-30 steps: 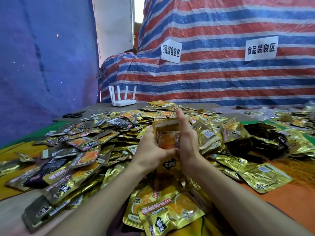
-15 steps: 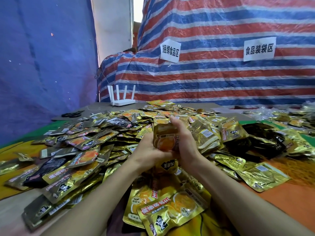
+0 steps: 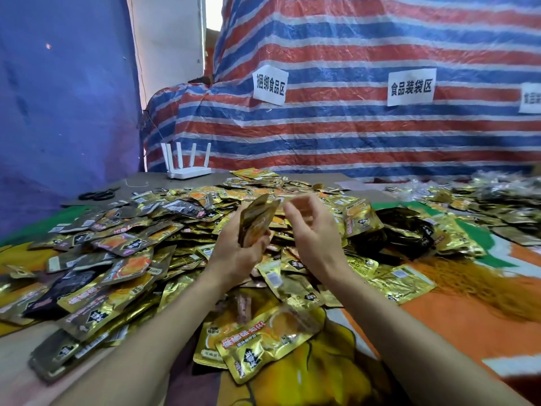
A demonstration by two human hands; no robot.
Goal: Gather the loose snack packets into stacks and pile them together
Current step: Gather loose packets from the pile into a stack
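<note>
Small stack of snack packets (image 3: pixel 256 221) was clasped between both hands half a second back; now it is gripped by the left hand (image 3: pixel 237 253) alone, fingers and thumb curled round its lower end, and held tilted edge-on above the heap of loose packets (image 3: pixel 140 247) spread over the middle of the worktop (image 3: pixel 17 358). Right hand (image 3: pixel 313 230) has been taken off it and is seen just beside, empty, fingers loosely curled, motion-blurred. Squaring-up is judged done and the right hand freed to fetch more. Stacked packets (image 3: pixel 361 218) are seen toward the right edge; most of the heap is not yet gathered
</note>
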